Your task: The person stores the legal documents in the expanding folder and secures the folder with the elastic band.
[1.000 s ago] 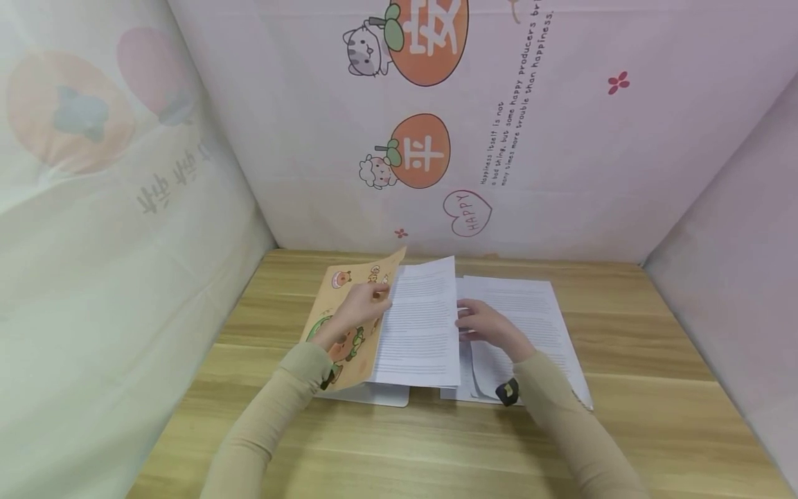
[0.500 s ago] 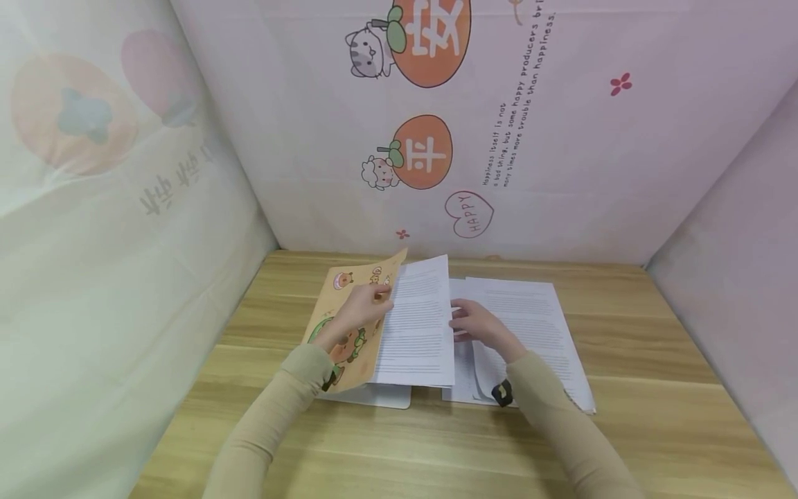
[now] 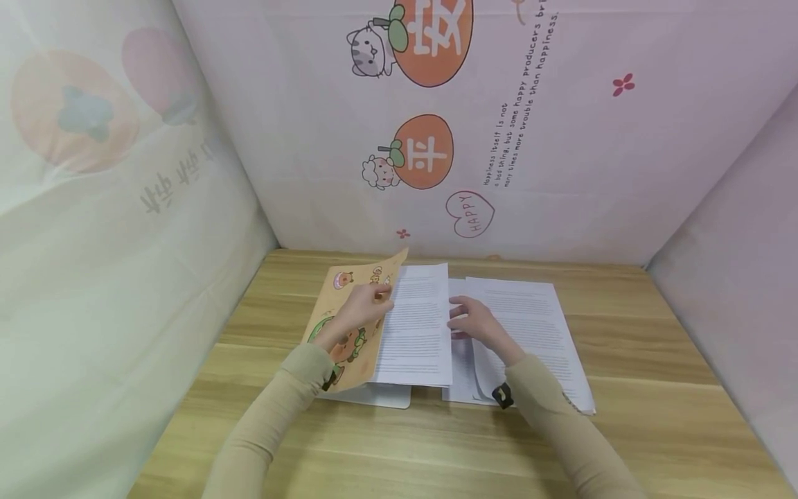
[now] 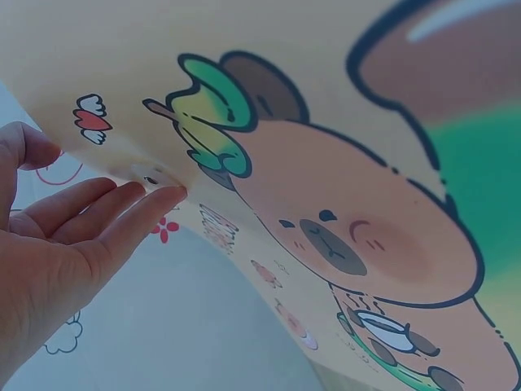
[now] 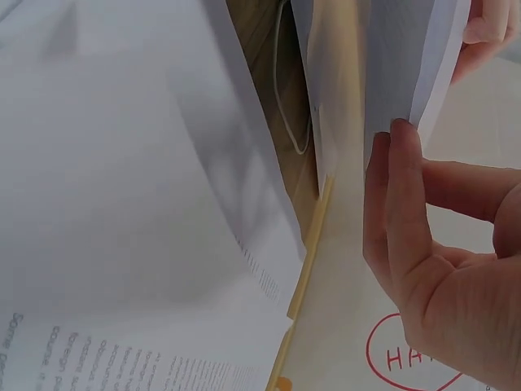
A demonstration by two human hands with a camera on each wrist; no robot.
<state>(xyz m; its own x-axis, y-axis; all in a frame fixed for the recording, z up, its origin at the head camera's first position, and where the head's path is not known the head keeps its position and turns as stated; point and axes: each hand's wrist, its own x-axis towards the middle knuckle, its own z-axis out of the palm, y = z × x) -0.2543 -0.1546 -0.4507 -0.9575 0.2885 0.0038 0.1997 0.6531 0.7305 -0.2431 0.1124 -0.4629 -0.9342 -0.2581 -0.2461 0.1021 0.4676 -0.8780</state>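
Observation:
My left hand (image 3: 361,305) holds the raised free edge of a tan cartoon-printed folder cover (image 3: 324,299), which stands tilted up at the left of the table. In the left wrist view its fingers (image 4: 134,218) lie along that edge, beside the printed capybara. Beside the cover, several printed sheets (image 3: 416,333) stand partly lifted. My right hand (image 3: 476,322) pinches their right edge, thumb on one side and fingers (image 5: 399,195) on the other. Under and beside the right hand lies another stack of printed paper (image 3: 542,326), one sheet curling up at its lower left.
A white, round-cornered panel (image 3: 389,396) shows beneath the folder. The wooden table (image 3: 374,450) meets a printed cloth wall (image 3: 548,222) at the back, with cloth walls also on the left and right. A dark wrist device (image 3: 502,395) sits by the right sleeve.
My right hand has shifted slightly left with the edge of the sheets, whose top right corner now sits a little lower. The left hand and the folder cover stay about where they were.

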